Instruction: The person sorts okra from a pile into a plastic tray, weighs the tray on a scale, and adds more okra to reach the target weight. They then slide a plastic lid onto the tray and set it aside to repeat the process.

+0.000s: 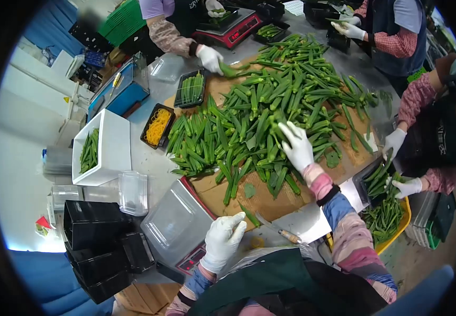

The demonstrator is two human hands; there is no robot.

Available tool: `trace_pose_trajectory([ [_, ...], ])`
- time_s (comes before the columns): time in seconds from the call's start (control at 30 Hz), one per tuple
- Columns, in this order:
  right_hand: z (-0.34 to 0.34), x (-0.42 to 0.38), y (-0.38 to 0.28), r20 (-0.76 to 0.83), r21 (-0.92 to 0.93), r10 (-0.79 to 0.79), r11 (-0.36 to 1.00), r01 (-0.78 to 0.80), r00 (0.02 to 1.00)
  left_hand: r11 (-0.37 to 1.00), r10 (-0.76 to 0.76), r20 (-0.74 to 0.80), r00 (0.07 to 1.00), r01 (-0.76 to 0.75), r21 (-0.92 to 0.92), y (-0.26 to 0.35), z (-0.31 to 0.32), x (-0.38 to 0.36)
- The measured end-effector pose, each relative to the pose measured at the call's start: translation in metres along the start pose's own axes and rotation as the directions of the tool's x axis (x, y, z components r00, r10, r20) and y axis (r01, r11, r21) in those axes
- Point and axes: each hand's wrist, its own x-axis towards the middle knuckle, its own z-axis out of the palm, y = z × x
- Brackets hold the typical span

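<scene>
A large heap of green okra (pixel 270 116) is spread over flattened cardboard on the metal table. My right hand (pixel 297 146), in a white glove, reaches into the near right part of the heap, its fingers apart and touching the pods. Nearer my body, my left hand (pixel 222 242), also gloved in white, is closed with its fingers curled in; I cannot tell what is in it. One loose okra pod (pixel 249 216) lies right by its fingertips. Close by is a knife (pixel 290 236) with a wooden handle. A scale (pixel 172 226) with a clear cover stands left of this hand.
Black trays (pixel 99 247) are stacked at lower left. A white box (pixel 114 152) holds okra; rubber bands (pixel 158 126) fill a small tray beside a packed okra tray (pixel 191 88). Co-workers' gloved hands (pixel 210 59) work around the table. A yellow basket (pixel 408 218) stands right.
</scene>
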Motion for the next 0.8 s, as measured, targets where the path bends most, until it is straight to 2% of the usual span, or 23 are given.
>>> trace_pose_trajectory([
  [0.1,-0.004,-0.031,-0.033,-0.057,0.043,-0.061,0.997,0.063,0.997,0.994,0.103,-0.049,0.993,-0.100,0.053,-0.008,-0.011,0.002],
  [0.2,-0.002,-0.060,-0.060,-0.078,0.061,-0.096,0.993,0.101,0.992,0.988,0.064,-0.116,0.991,-0.046,0.149,-0.027,-0.045,-0.006],
  [0.27,0.005,-0.080,-0.067,-0.089,0.073,-0.150,0.985,0.157,0.985,0.979,0.029,-0.257,0.966,0.024,0.201,-0.055,-0.081,-0.012],
  [0.33,0.010,-0.099,-0.071,-0.084,0.025,-0.198,0.979,0.201,0.977,0.926,0.107,-0.432,0.896,0.068,0.371,-0.079,-0.132,-0.019],
  [0.4,0.017,-0.112,-0.073,-0.066,0.025,-0.254,0.966,0.256,0.965,0.869,0.033,-0.630,0.776,0.289,0.401,-0.105,-0.186,-0.033],
  [0.43,0.015,-0.117,-0.074,-0.059,0.020,-0.281,0.959,0.283,0.958,0.856,-0.061,-0.622,0.781,0.361,0.369,-0.087,-0.226,-0.028],
  [0.47,0.010,-0.124,-0.072,-0.057,-0.011,-0.289,0.957,0.289,0.956,0.777,0.077,-0.697,0.713,0.395,0.490,-0.106,-0.246,-0.046],
  [0.5,0.018,-0.135,-0.067,-0.040,0.044,-0.291,0.955,0.292,0.956,0.824,0.016,-0.786,0.618,0.436,0.360,-0.111,-0.265,-0.049],
  [0.53,0.015,-0.137,-0.073,-0.029,0.081,-0.278,0.957,0.279,0.960,0.649,-0.072,-0.777,0.625,0.621,0.440,-0.116,-0.294,-0.057],
  [0.57,0.006,-0.146,-0.076,0.031,0.058,-0.240,0.969,0.238,0.970,0.462,-0.074,-0.778,0.623,0.713,0.527,-0.136,-0.316,-0.071],
  [0.6,0.014,-0.153,-0.070,0.016,0.073,-0.247,0.967,0.245,0.969,0.503,0.013,-0.778,0.628,0.669,0.548,-0.181,-0.342,-0.096],
  [0.63,0.016,-0.161,-0.066,0.011,0.051,-0.240,0.970,0.239,0.971,0.444,-0.061,-0.751,0.658,0.692,0.570,-0.207,-0.365,-0.108],
  [0.67,0.010,-0.163,-0.072,0.052,0.004,-0.200,0.980,0.200,0.978,0.485,-0.134,-0.665,0.735,0.634,0.603,-0.239,-0.388,-0.120],
  [0.7,0.015,-0.169,-0.070,0.014,-0.006,-0.188,0.982,0.188,0.982,0.560,-0.041,-0.621,0.782,0.533,0.634,-0.279,-0.402,-0.129],
  [0.73,0.019,-0.170,-0.071,-0.010,-0.002,-0.176,0.984,0.176,0.984,0.502,0.204,-0.531,0.822,0.378,0.778,-0.318,-0.422,-0.135],
  [0.77,0.017,-0.170,-0.073,-0.007,-0.007,-0.147,0.989,0.147,0.989,0.516,0.211,-0.504,0.837,0.342,0.785,-0.330,-0.435,-0.139],
  [0.8,0.014,-0.169,-0.079,0.000,-0.002,-0.126,0.992,0.126,0.992,0.555,0.132,-0.514,0.848,0.366,0.747,-0.333,-0.439,-0.137],
])
